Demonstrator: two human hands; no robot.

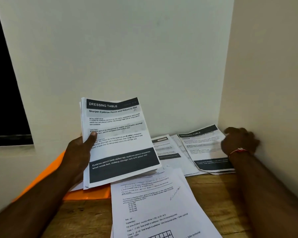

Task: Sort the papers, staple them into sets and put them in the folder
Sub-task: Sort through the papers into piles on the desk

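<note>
Gripping a sheaf of white printed sheets (120, 143) headed "DRESSING TABLE", the left hand (79, 152) holds it raised off the table. Its thumb is pressed across the front page near the left edge, and its fingers are hidden behind. Beneath that hand and wrist lies a flat orange plastic folder (88, 193) on the brown wooden table (213, 194), partly covered by the sheaf's lower edge. To the right of the left hand and nearer the person, a white sheet of printed maths questions (153, 203) lies flat, its top edge tucked under the raised sheaf.

The right hand (239, 141) is blurred, back towards the camera, close against the pale wall (265, 83) – whether its fingers pinch anything cannot be told. A red thread band (239, 150) circles its wrist. Directly left of and below it rests a white sheet with dark header and footer bands (203, 148), and further loose white pages (165, 148) are spread between the two hands. A dark window (3, 83) sits beyond the left hand.
</note>
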